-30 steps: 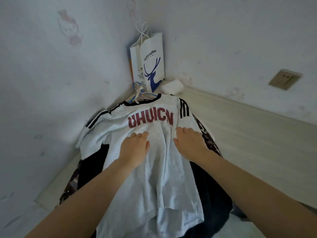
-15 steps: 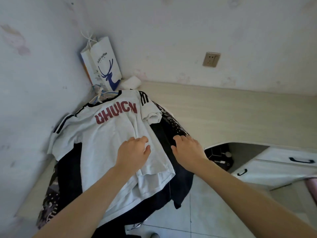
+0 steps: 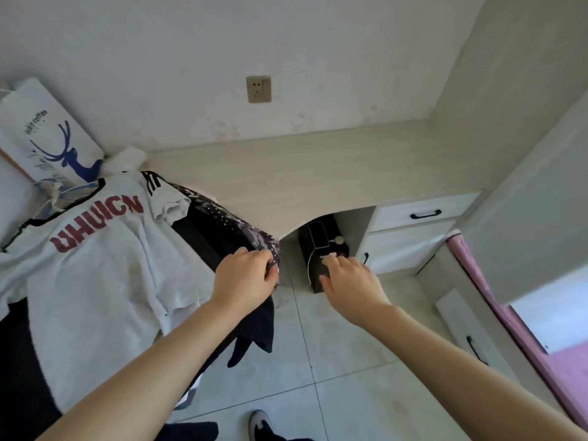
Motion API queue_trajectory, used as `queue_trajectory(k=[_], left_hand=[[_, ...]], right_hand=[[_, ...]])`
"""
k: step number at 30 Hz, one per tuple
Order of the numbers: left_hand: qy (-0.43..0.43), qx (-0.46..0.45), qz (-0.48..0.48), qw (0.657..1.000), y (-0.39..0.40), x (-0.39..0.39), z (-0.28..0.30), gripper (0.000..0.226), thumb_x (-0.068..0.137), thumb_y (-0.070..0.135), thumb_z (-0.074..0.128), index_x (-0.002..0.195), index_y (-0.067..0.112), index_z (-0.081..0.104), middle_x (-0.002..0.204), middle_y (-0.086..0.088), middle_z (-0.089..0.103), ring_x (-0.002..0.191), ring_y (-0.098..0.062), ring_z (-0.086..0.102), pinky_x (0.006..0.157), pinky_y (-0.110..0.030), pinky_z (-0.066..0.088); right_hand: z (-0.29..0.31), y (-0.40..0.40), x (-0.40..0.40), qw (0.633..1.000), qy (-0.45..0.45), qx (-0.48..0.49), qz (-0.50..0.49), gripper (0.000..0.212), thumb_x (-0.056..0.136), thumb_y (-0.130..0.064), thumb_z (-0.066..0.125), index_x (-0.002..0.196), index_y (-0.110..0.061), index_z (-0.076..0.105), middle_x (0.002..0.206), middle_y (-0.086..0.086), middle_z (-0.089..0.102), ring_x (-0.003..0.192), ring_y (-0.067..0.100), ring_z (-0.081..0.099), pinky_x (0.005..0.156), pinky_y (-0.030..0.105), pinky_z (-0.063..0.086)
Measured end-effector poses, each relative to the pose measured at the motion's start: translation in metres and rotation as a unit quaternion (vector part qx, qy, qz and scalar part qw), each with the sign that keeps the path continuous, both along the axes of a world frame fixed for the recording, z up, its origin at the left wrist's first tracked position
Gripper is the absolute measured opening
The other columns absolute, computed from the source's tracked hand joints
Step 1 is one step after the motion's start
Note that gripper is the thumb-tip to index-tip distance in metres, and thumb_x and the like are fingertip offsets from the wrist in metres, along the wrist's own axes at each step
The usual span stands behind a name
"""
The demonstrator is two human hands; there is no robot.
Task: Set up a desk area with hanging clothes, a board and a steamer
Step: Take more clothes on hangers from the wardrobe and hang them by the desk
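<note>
Sliding off the white cotton jersey with red lettering within the last second, both hands now working at the front edge of the desk rather than pressing flat on the shirt's back. Left hand curling its grip around the hem of a dark camouflage-print garment hanging over the curved front edge; fingers clenched on that cloth. Right hand leaving the pile altogether, hovering over the floor tiles before the kneehole, fingers loosely bent and holding nothing, seemingly reaching toward a black boxy object with a white cord standing under the desk. Possibly the steamer, though too shadowed to say.

Judging from this: smoothing of the top shirt finished, tidying of the clothes nearly done, attention turning to fetching the next item.

Lying heaped at the left end of the desk, the clothes: soft, creased white knit on top, black fabric beneath spilling limp over the edge. Standing stiff in the back left corner, a white paper bag with a blue deer print. Pale wood-grain laminate, smooth and matte, across the desk; glossy tile below; white drawers with thin black handles at the right end.
</note>
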State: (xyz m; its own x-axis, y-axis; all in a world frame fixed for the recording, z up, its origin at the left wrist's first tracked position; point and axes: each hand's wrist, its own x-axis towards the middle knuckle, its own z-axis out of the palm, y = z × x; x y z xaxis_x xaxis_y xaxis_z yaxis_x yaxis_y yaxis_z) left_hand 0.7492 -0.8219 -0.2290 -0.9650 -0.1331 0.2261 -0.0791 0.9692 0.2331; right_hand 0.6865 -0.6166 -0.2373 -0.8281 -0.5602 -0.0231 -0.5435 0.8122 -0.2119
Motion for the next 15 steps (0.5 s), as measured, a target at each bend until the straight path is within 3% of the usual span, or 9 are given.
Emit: queue_trajectory(k=[9,15], left_hand=[[-0.04,0.08,-0.07,0.994,0.197,-0.007,0.005,0.014,0.091,0.033,0.053,0.098,0.024,0.063,0.078,0.009,0.066,0.085,-0.017,0.058,0.063,-0.033,0.052],[-0.002,0.113,-0.104,0.988,0.32,-0.003,0.001,0.014,0.088,0.03,0.057,0.097,0.023,0.066,0.071,0.01,0.065,0.081,-0.016,0.055,0.055,-0.026,0.041]], right_hand=[[0.006,0.184,0.04,0.993,0.011,-0.036,-0.115,0.036,0.098,-0.036,0.04,0.127,-0.015,0.049,0.117,0.002,0.062,0.11,0.025,0.055,0.092,0.035,0.043],[0.009,0.299,0.075,0.98,0.028,-0.04,-0.193,0.036,0.098,-0.036,0.041,0.126,-0.016,0.051,0.116,0.0,0.062,0.11,0.024,0.054,0.091,0.032,0.041]])
